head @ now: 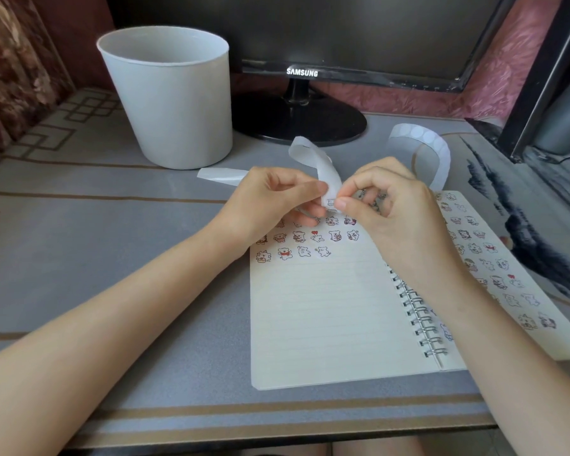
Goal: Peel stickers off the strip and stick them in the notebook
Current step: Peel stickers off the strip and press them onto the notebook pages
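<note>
An open spiral notebook [326,311] lies on the table, with rows of small cartoon stickers [313,236] across the top of its left page and more on the right page. Above it my left hand [277,199] pinches a curling white sticker strip [313,159]. My right hand [389,209] pinches a small sticker [331,203] at the strip's lower end, thumb and forefinger meeting my left fingertips. The strip loops back behind my right hand, where a curl with round white dots [431,146] stands up.
A white bucket [168,100] stands at the back left. A black Samsung monitor [297,74] on its round base sits behind the hands. A flat end of backing strip [221,176] lies left of my left hand. The table's front edge [277,432] is close below.
</note>
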